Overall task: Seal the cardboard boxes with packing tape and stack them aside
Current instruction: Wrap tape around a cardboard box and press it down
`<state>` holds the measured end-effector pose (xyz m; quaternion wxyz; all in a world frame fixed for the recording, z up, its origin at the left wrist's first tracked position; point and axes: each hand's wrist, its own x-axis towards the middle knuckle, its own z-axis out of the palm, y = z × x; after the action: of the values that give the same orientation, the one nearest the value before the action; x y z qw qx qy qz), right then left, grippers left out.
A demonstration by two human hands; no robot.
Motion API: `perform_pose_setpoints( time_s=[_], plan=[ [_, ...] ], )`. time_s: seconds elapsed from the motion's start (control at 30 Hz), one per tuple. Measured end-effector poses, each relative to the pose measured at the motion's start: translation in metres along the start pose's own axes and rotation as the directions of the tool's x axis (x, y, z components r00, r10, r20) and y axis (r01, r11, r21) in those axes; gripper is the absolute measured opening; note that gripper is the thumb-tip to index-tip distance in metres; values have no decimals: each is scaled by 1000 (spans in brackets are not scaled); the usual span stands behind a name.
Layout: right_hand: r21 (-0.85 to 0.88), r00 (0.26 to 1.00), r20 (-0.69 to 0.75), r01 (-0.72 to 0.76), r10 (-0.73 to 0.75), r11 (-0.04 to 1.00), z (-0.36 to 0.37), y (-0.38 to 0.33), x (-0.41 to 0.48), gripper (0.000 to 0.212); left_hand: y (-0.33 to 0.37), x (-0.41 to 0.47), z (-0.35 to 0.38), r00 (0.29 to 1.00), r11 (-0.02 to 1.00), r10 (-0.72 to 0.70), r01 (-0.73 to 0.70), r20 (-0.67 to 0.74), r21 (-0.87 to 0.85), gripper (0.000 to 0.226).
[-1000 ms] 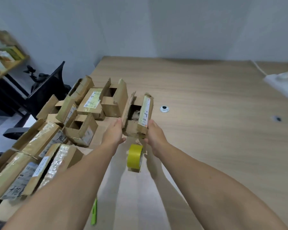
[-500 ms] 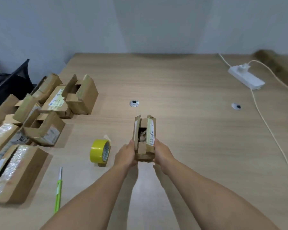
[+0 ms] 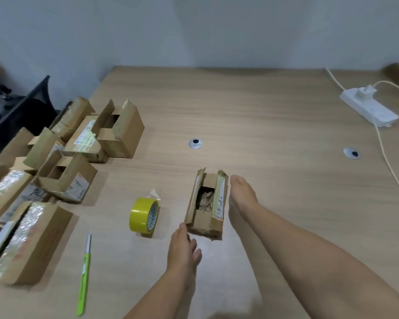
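White power strip [image 3: 369, 109] (plug in) far right, green cutter [image 3: 84, 276] front left

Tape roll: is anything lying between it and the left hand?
Nothing visible. The tape roll stands on bare table just left of the left hand; the open box sits on the hand's other side.

Seen from a head-worn camera, a person's left hand [image 3: 183, 247] and right hand [image 3: 241, 199] are bare from fingertips to wrist. Behind each hand an uncovered forearm runs back to the lower edge of the frame. The forearm behind the right hand looms broader, close to the lens; the one behind the left hand looks slimmer. Fingernails are too small to make out.
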<state>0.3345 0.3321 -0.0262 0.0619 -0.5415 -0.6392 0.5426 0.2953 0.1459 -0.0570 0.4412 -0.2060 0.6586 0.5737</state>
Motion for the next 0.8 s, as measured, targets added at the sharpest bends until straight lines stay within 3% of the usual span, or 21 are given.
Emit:
perform_pose_setpoints(
  time_s=[0.1,0.2,0.33,0.57,0.8],
  plan=[
    [68,998,53,12,-15,998,-6,-16,15,44,1,0,7,999,990,-16,21,31,-143,34],
    [176,985,170,-62,32,982,-7,-24,21,46,8,5,10,999,984,-15,21,37,-178,43],
    [183,991,122,-70,48,981,0,-9,30,49,23,17,9,999,987,1,5,35,-160,51],
    [102,998,46,-44,39,994,-6,39,-1,54,53,39,14,988,991,122,-115,95,-68,43],
    [349,986,15,-162,167,923,8,88,-48,55,84,53,20,973,974,106,-143,205,176,54]
  ],
)
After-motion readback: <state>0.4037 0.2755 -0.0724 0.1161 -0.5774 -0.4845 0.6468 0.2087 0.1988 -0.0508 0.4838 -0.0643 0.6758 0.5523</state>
